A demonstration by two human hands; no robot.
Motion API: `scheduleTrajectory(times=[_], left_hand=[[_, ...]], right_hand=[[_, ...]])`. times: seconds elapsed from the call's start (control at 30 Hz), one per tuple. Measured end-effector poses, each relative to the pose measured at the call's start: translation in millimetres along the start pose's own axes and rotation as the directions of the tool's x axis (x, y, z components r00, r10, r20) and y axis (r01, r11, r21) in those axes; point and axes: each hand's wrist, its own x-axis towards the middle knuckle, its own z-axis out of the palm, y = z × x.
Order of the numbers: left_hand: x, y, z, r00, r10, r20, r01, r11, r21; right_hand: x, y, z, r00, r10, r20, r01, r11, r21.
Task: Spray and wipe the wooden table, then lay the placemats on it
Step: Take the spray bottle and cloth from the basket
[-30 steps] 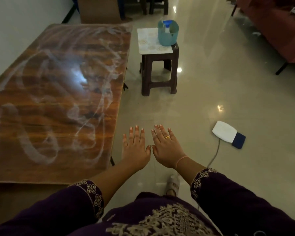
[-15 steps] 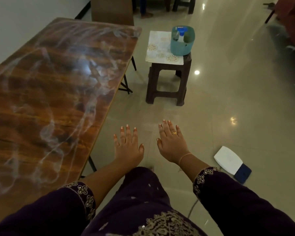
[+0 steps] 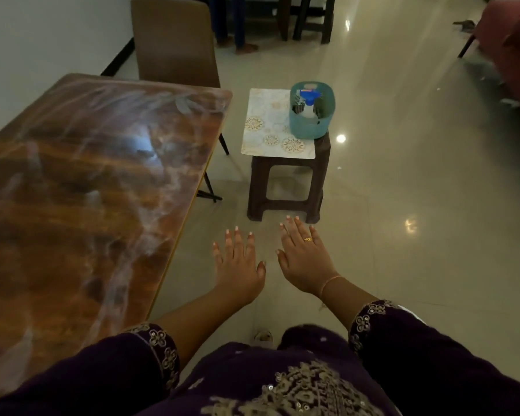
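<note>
Wooden table [image 3: 87, 190], smeared white, is cut off left; left hand [image 3: 240, 265] and right hand [image 3: 305, 259] flat, each grip wide, empty.

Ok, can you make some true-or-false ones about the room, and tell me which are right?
1. The spray bottle stands in the teal basket. True.
2. The placemat lies on the wooden table. False: it lies on the stool.
3. The left hand and right hand are open and hold nothing. True.
4. The ring is on the left hand. False: it is on the right hand.
5. White streaks show on the wooden table. True.
</note>
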Motion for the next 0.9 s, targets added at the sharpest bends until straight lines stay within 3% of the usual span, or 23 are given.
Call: scheduleTrajectory(times=[0.5, 0.67, 0.9], left_hand=[[205, 81, -28, 0.987, -0.155, 0.038, 0.156, 0.988, -0.02], [267, 125, -37, 0.983, -0.178, 0.036, 0.179, 0.983, -0.036], [327, 159, -43, 0.984, -0.167, 0.068, 0.17, 0.985, -0.041]], right_hand=[[175, 169, -30, 0.997, -0.061, 0.044, 0.06, 0.998, 0.021], [215, 229, -39, 0.981, -0.164, 0.104, 0.167, 0.986, -0.017], [272, 280, -47, 0.982, -0.159, 0.098, 0.159, 0.987, 0.008]])
